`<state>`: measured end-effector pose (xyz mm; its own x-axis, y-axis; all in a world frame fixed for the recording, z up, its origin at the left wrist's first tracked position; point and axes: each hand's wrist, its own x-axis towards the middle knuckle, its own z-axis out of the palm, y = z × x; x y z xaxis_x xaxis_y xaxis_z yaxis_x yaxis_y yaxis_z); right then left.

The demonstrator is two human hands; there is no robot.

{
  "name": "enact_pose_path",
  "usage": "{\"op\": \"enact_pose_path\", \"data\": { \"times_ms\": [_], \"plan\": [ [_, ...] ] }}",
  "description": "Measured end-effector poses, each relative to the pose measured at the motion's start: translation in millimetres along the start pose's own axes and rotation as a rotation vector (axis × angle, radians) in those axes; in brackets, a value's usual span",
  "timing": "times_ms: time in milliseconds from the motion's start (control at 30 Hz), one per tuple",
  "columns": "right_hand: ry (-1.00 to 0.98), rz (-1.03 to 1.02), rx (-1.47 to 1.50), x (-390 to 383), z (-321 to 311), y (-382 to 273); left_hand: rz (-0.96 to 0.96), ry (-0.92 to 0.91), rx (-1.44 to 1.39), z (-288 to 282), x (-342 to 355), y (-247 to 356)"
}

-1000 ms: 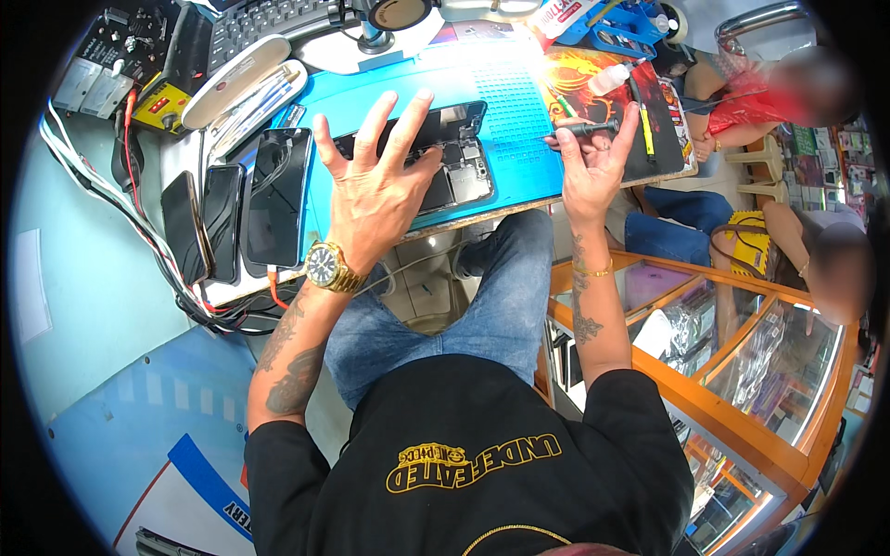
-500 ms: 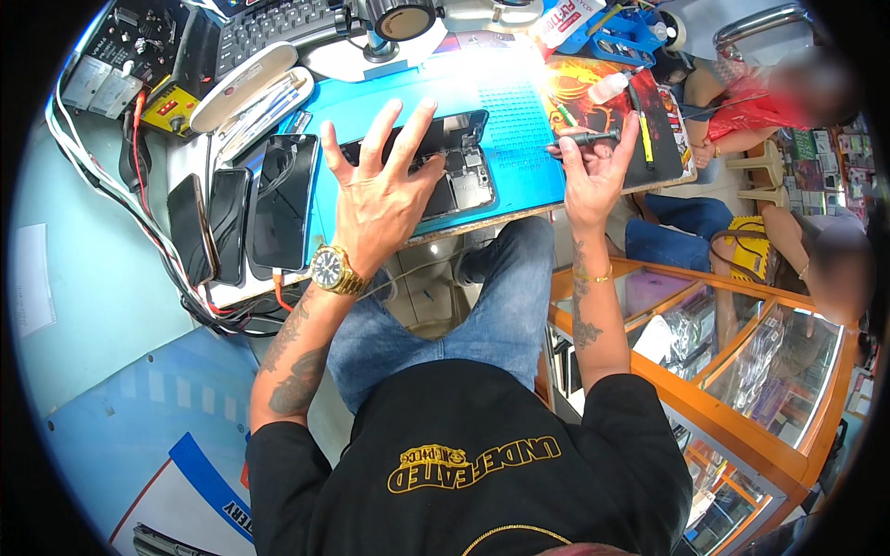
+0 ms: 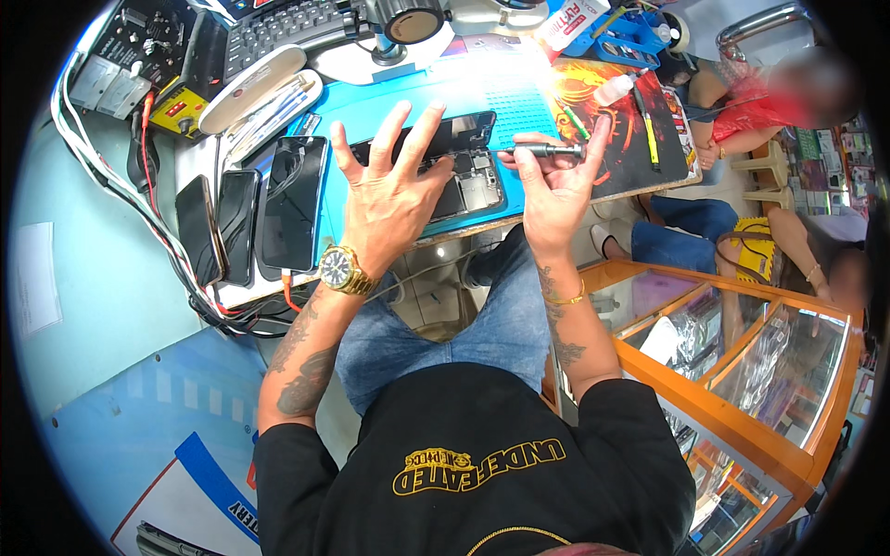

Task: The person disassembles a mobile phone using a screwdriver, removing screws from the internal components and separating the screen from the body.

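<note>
An opened smartphone (image 3: 477, 185) lies on the blue work mat (image 3: 526, 109), its inner parts showing. Along its far side the dark screen panel (image 3: 471, 130) is raised at a tilt. My left hand (image 3: 385, 199) rests over the phone's left part with fingers spread across the panel; the thumb reaches the phone's inside. How firmly it presses is hidden. In my right hand (image 3: 556, 199) a dark screwdriver (image 3: 554, 150) is pinched between thumb and fingers, one finger stretched out. It lies nearly level, tip pointing left, close to the phone's right edge.
Several phones (image 3: 293, 204) lie left of the mat near cables (image 3: 158, 222) and an open case (image 3: 260, 93). A microscope stand (image 3: 389, 51) and keyboard (image 3: 278, 37) are behind. At right are a yellow-black pen-like tool (image 3: 646, 130), a small bottle (image 3: 612, 90) and a glass showcase (image 3: 723, 343); people sit beyond.
My right hand has moved left with the screwdriver, bringing its tip near the phone's right edge. My left hand keeps its place on the phone; the whole view has shifted slightly.
</note>
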<state>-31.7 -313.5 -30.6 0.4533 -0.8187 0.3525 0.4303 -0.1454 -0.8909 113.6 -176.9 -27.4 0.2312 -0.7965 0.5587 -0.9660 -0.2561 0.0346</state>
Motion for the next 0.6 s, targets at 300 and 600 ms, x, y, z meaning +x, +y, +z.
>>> {"op": "enact_pose_path", "data": {
  "times_ms": [300,600],
  "plan": [
    [-0.017,0.033,-0.048,-4,2,9,0.001,-0.010,-0.019,0,0,-1],
    [-0.061,0.020,-0.017,-4,-1,12,-0.002,-0.017,-0.033,-2,0,-1]
  ]
}}
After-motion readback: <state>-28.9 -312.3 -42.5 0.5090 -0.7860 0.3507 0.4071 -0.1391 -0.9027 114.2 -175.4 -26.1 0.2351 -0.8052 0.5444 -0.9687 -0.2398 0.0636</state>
